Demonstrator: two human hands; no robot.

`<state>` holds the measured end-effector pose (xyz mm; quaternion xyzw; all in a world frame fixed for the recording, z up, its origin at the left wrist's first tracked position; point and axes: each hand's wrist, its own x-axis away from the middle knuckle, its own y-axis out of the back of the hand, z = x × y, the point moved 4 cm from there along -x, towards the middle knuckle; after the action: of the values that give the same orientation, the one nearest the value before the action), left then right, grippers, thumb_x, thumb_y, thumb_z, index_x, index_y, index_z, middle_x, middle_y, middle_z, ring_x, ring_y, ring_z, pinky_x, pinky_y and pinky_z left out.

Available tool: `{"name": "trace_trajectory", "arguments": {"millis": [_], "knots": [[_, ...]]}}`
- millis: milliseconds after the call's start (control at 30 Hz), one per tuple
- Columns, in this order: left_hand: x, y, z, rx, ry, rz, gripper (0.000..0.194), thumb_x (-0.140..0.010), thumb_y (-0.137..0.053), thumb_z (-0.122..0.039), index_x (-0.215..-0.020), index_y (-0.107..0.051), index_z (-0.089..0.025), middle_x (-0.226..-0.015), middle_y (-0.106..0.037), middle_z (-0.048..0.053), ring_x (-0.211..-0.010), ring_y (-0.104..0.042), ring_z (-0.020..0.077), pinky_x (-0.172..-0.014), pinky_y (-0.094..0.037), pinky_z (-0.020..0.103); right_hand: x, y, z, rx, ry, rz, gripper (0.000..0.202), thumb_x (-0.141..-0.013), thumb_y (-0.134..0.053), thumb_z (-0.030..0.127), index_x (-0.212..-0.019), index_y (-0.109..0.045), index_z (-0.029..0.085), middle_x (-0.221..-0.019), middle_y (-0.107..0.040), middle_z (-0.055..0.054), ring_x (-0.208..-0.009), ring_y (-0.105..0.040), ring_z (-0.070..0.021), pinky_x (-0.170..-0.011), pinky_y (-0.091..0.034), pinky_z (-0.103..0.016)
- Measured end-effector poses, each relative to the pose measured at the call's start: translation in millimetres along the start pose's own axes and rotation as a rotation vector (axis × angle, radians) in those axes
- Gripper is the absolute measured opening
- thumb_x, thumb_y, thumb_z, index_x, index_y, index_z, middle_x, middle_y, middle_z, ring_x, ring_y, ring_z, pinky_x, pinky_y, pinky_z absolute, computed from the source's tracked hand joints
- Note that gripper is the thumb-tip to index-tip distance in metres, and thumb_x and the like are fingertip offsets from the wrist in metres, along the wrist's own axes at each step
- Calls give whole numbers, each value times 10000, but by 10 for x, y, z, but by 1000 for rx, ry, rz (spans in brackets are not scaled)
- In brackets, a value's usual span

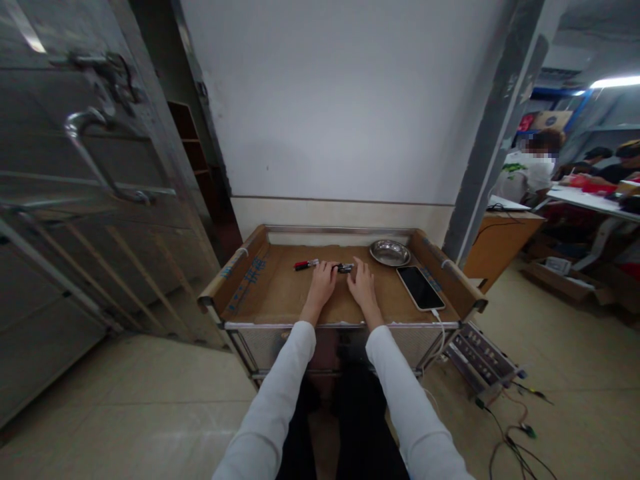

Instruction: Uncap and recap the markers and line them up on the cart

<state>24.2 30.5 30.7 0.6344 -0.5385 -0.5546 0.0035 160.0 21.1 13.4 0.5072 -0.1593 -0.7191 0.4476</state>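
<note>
Several slim dark pens point(344, 268) with clear or silvery parts lie crosswise between my two hands, above the cardboard-lined tray. My left hand point(323, 283) has its fingers curled at the left end of these pens. On the right, my right hand point(363, 285) reaches the other end with its fingers apart, the index finger lifted. Left of my left hand are red and black pens point(305, 265) lying on the cardboard point(273, 293); their exact number is too small to tell.
A round metal dish point(390, 253) stands at the tray's back right. In front of it lies a phone point(421, 289) with a white cable point(440, 327) plugged in. Raised cardboard sides border the tray. A metal device point(483, 360) with wires sits on the floor; people sit farther right.
</note>
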Motion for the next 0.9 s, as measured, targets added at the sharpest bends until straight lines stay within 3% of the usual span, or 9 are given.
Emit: {"name": "trace_trajectory", "arguments": {"millis": [100,200,500,900], "knots": [[13,-11,-19,136,2,11,245,-925,-437,-270,-1139,-509,-176,-1070,-616,94,-1005,-578,196,-928,-446,361,-6,-23,-15,-60,24,34,309,-865,-417,176,-1150,-534,143,-1098,-550,-130,-983,-553,-211,-862,-438,-329],[17,1,15,212,74,-21,297,-905,-490,-302,-1172,-478,-172,-1069,-620,95,-950,-604,182,-881,-478,333,-4,-67,-21,-107,46,95,238,-854,-431,157,-1039,-582,161,-1037,-558,-104,-931,-569,-194,-844,-454,-310],[1,79,85,339,188,-123,203,-880,-536,-320,-1029,-511,-185,-983,-628,70,-891,-613,161,-817,-482,293,-14,-125,-60,-302,88,117,186,-838,-480,152,-973,-603,184,-982,-591,-79,-925,-564,-194,-859,-462,-338],[30,200,194,345,389,-275,144,-894,-502,-313,-958,-514,-184,-916,-634,64,-807,-615,155,-744,-469,271,-26,-124,-75,-266,62,127,122,-835,-538,164,-883,-649,178,-953,-623,-81,-903,-572,-198,-848,-444,-326]]}}
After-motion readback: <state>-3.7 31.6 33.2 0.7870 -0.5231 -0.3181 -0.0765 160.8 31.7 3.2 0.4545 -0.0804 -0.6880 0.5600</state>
